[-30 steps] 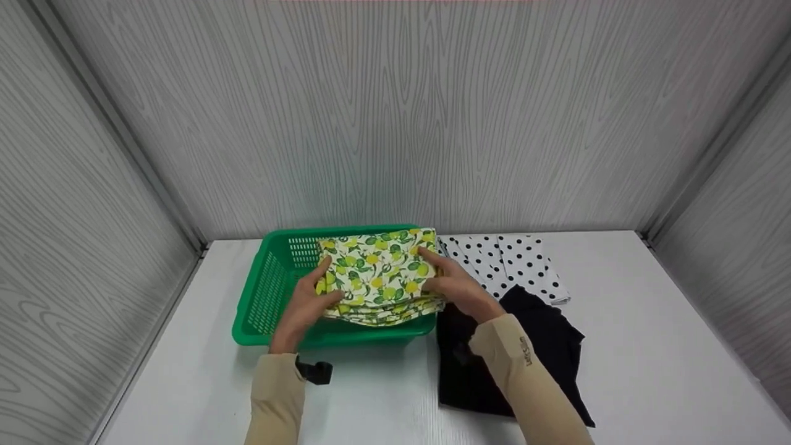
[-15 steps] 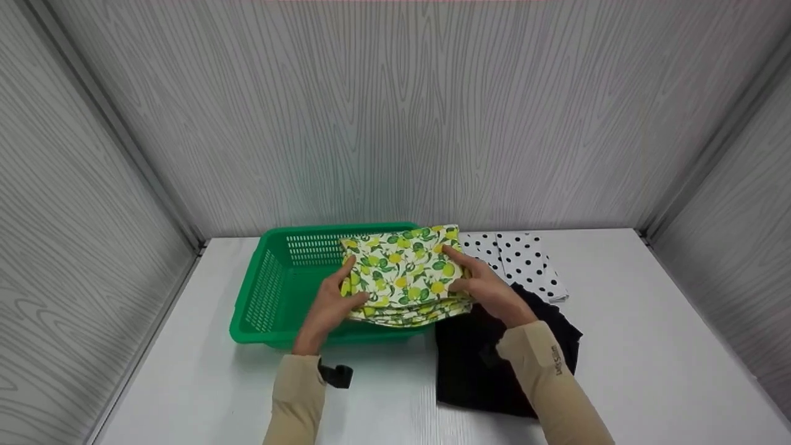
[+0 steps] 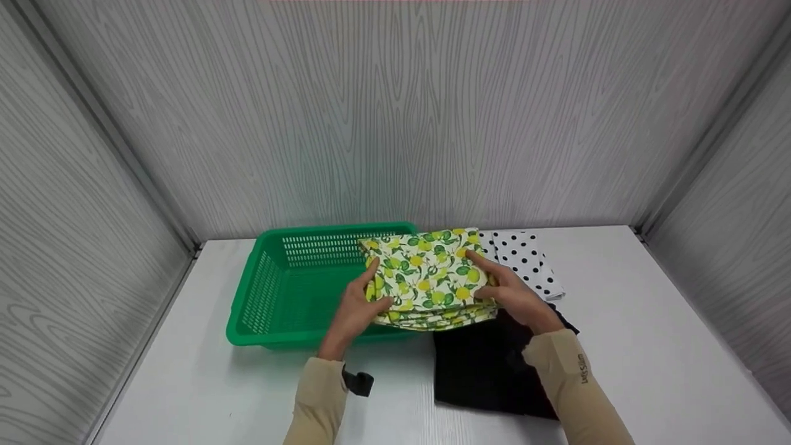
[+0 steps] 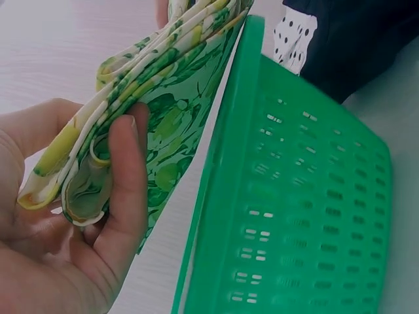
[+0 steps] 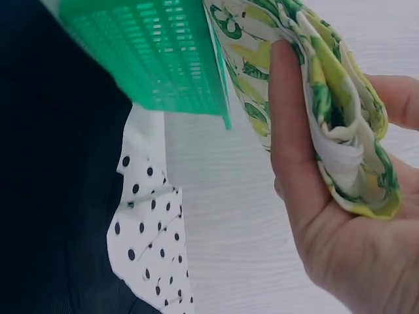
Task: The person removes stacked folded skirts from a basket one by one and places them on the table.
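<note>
A folded lemon-print cloth (image 3: 429, 272), white with yellow lemons and green leaves, is held between both hands above the right end of a green plastic basket (image 3: 247, 339). My left hand (image 3: 356, 307) grips its left edge, thumb on top and fingers underneath. The right hand (image 3: 519, 298) pinches the opposite edge in the same way. Both wrist views show the layered folds of the cloth (image 4: 163, 72) between thumb and fingers. In the right wrist view the basket (image 5: 163, 59) lies beyond the cloth, apart from the hand.
Behind the right hand lies a white cloth with black dots (image 3: 522, 256), partly covered. A black cloth (image 3: 482, 377) is spread in front of it, under the right forearm. Grey wood-grain panels (image 3: 395, 111) enclose the white table (image 3: 649, 334) at the back and sides.
Both hands have carried the folded lemon-print cloth steadily to the right, from over the basket's middle toward the dotted and black cloths. The grip stays the same.
</note>
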`<state>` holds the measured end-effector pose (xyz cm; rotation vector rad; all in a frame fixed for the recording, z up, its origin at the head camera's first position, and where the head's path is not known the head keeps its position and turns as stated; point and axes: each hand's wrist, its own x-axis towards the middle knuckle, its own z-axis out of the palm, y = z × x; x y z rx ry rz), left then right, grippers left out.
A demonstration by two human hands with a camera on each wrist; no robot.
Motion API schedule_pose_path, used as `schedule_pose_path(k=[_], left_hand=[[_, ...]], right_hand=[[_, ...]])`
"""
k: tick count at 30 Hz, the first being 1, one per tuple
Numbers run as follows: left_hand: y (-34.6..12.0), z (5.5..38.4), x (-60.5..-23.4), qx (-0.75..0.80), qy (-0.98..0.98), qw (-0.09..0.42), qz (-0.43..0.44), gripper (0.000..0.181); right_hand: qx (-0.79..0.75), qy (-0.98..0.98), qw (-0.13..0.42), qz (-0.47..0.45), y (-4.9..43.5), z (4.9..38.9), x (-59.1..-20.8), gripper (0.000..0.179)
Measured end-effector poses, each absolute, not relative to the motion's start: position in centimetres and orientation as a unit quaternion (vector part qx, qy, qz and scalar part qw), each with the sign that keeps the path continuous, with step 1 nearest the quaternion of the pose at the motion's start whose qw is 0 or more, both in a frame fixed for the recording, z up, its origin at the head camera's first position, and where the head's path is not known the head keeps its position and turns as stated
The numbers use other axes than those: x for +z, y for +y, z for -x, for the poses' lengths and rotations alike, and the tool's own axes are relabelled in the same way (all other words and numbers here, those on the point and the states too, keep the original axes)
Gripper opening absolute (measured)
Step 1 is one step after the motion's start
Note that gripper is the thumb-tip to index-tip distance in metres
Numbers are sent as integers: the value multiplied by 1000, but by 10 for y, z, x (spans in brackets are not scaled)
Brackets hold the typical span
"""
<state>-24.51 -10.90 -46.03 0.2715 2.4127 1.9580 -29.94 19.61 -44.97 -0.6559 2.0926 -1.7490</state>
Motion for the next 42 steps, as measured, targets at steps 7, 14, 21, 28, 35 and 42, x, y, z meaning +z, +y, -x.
schedule_pose_path(k=[7, 14, 21, 28, 35, 42], left_hand=[[-94, 246, -460, 626, 771, 22, -110, 80], [-80, 245, -461, 623, 772, 27, -124, 80], [-62, 243, -463, 633, 761, 40, -138, 79], [-44, 245, -466, 639, 755, 49, -140, 80], [-23, 246, -471, 651, 744, 51, -138, 79], [0, 249, -474, 645, 752, 60, -126, 81]], right_hand=[[-608, 745, 154, 229, 215, 294, -453, 78], [-595, 754, 147, 235, 232, 291, -455, 76], [-597, 756, 140, 229, 253, 286, -456, 75], [-592, 765, 132, 217, 272, 283, -461, 75], [-583, 779, 117, 200, 291, 277, -462, 73], [-605, 771, 127, 157, 309, 271, -463, 70]])
